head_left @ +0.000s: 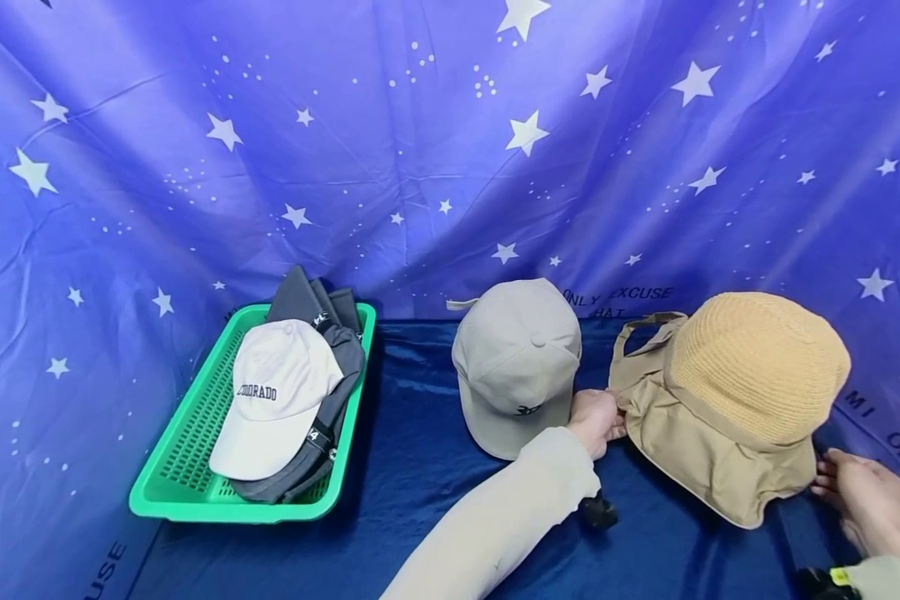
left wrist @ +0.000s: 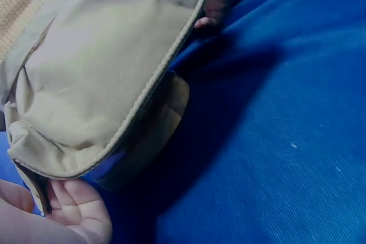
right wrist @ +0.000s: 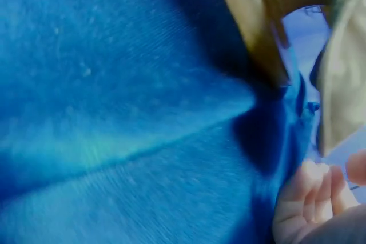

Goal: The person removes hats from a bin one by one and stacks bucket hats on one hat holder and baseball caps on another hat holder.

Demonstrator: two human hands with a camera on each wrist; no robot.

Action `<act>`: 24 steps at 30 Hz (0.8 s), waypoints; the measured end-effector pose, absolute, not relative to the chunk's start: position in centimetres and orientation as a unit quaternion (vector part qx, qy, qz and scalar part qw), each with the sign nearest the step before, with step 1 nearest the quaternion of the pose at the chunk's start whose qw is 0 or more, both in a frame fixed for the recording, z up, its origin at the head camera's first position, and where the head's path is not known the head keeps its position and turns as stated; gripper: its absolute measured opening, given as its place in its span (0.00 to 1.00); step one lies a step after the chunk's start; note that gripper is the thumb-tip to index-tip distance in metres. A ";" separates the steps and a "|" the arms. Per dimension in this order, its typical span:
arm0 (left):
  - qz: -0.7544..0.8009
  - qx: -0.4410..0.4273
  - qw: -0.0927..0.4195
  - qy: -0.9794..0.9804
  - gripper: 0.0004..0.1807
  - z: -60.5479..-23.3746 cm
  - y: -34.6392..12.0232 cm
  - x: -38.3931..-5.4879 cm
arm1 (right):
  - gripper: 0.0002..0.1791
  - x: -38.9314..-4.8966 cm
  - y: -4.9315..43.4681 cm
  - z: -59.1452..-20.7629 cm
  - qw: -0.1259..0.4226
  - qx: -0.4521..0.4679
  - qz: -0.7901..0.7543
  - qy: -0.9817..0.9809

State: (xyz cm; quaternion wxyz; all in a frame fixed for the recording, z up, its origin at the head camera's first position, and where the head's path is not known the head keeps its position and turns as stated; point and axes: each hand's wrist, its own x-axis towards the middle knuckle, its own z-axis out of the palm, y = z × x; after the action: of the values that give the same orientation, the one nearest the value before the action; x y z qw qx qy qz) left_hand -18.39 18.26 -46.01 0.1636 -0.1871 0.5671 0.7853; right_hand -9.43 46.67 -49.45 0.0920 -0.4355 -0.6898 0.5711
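Observation:
A tan sun hat (head_left: 757,375) with a knitted straw-coloured crown and a wide cloth brim stands at the right. My left hand (head_left: 598,419) pinches the brim's left corner; in the left wrist view the brim (left wrist: 103,78) runs between thumb and fingers. At the brim's opposite edge is my right hand (head_left: 866,496), its fingers loosely bent. The right wrist view shows these fingers (right wrist: 311,198) just below the brim edge, thumb apart from them. Under the hat a brown curved piece (right wrist: 251,21) shows partly. A grey baseball cap (head_left: 521,358) sits beside my left hand.
At the left stands a green perforated basket (head_left: 146,492). It holds a white cap (head_left: 281,387) lettered COLORADO on top of dark grey folded cloth items (head_left: 292,300). Dark blue cloth (head_left: 412,492) covers the surface; a purple star-printed curtain (head_left: 390,150) hangs behind.

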 end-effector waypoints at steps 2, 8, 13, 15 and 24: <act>0.772 -0.176 0.165 0.589 0.12 -46.0 17.7 -18.2 | 0.13 -9.0 46.6 -49.0 0.110 -0.415 0.594 -0.680; 0.747 -0.122 0.164 0.632 0.10 -45.9 16.0 -17.2 | 0.19 -7.5 47.7 -49.6 0.170 -0.268 0.733 -0.602; 0.734 -0.093 0.152 0.655 0.09 -45.7 15.0 -16.0 | 0.09 -7.3 49.5 -53.0 0.247 -0.184 0.754 -0.580; 0.738 -0.081 0.148 0.653 0.08 -45.4 14.5 -15.5 | 0.07 -7.2 49.1 -53.6 0.275 -0.167 0.749 -0.579; 0.721 0.020 0.168 0.671 0.06 -44.5 11.4 -13.8 | 0.13 -4.5 37.1 -45.2 0.339 -0.179 0.659 -0.647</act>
State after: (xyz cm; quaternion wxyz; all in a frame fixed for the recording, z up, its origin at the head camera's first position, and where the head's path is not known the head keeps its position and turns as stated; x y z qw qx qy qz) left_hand -13.84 11.36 -44.46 0.1681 0.0200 0.6714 0.7215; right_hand -4.54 37.10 -45.16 0.3389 -0.1789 -0.6468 0.6594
